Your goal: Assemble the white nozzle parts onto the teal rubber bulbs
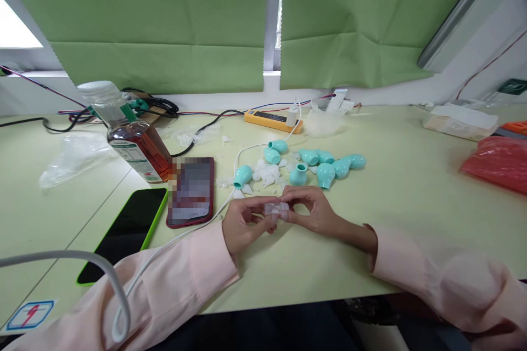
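Note:
Between my two hands is a small translucent plastic piece (275, 208), pinched from both sides above the table near its front. My left hand (247, 225) has thumb and fingers closed on its left end. On the other end, the thumb and forefinger of my right hand (310, 208) are closed. Just beyond my hands lies a pile of small whitish translucent plastic pieces (267, 172). Around that pile are several glossy turquoise bulb-shaped parts with open necks, among them one standing upright (298, 174) and one on its side (242, 176).
A bottle of amber liquid (140, 148) stands left, beside a red-edged phone (191, 192) and a green-cased phone (123, 236). A white cable (177, 238) crosses my left sleeve. Behind lies a yellow power strip (272, 120). At right are a red plastic bag (498, 164) and a box (460, 122).

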{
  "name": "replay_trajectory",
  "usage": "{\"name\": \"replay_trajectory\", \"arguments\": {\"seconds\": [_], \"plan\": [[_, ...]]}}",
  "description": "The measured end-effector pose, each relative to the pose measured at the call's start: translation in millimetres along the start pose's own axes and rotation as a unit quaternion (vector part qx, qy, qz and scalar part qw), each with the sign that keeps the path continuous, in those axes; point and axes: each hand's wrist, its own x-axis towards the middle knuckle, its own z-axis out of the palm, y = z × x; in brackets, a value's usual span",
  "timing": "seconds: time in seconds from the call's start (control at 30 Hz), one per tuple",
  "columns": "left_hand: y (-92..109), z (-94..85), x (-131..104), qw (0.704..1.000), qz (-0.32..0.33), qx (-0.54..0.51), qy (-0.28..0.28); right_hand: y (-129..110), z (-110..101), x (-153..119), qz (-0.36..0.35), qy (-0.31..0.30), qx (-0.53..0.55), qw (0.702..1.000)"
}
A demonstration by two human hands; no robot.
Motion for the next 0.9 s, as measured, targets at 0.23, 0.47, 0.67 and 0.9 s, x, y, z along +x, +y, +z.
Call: {"name": "replay_trajectory", "arguments": {"seconds": [0.23,0.47,0.67,0.9], "plan": [[4,1.9,0,0.998,-0.028,-0.048,0.004,5,-1,2,0.015,-0.001,-0.003,1.000],[3,2.2,0,1.000,0.001,-0.015,0.011,3,0,0,-0.032,-0.010,-0.034,0.999],[2,1.2,1,0.999,-0.012,-0.014,0.039,3,-5,1,-0.185,0.082,-0.179,0.963],[7,2.7,1,0.996,-0.008,-0.028,0.090,4,-11,5,-0.222,0.265,-0.438,0.830]]}}
